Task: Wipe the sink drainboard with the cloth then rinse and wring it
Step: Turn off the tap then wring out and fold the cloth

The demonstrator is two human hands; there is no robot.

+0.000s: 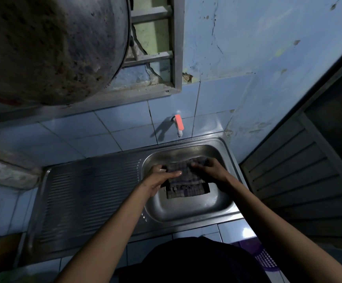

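- Large metal pot [49, 48]: hangs or stands at 10 o'clock, its darkened, stained underside turned toward the camera; what holds it up cannot be told.
- Drainboard [88, 199]: ribbed stainless steel, at 8 o'clock from frame centre, joined to the left side of the basin. Nothing rests on the ribbed part in view.
- Left hand [159, 180]: over the basin's left edge, fingers curled round the left end of the cloth, thumb lying across its top face. It grips the cloth.
- Cloth [186, 180]: dark, checked, folded or bunched, held above the basin between both hands. Its lower edge hangs free toward 6 o'clock, above the basin floor; whether it touches the steel cannot be told.
- Tap [179, 124]: white body with a pink-red lever, on the tiled wall at 12 o'clock from the cloth. No stream of water can be made out; the frame is dim.
- Sink basin [188, 209]: rounded stainless bowl, just right of the drainboard, set into the tiled surface [198, 231].
- Right hand [209, 167]: at 1 o'clock from the cloth's centre, fingers curled over the cloth's upper right end, gripping it.
- Louvred panel [292, 180]: dark slats at 3 o'clock, beside the sink's right rim.
- Purple basket [262, 256]: at 5 o'clock, low down, partly hidden by the right forearm.
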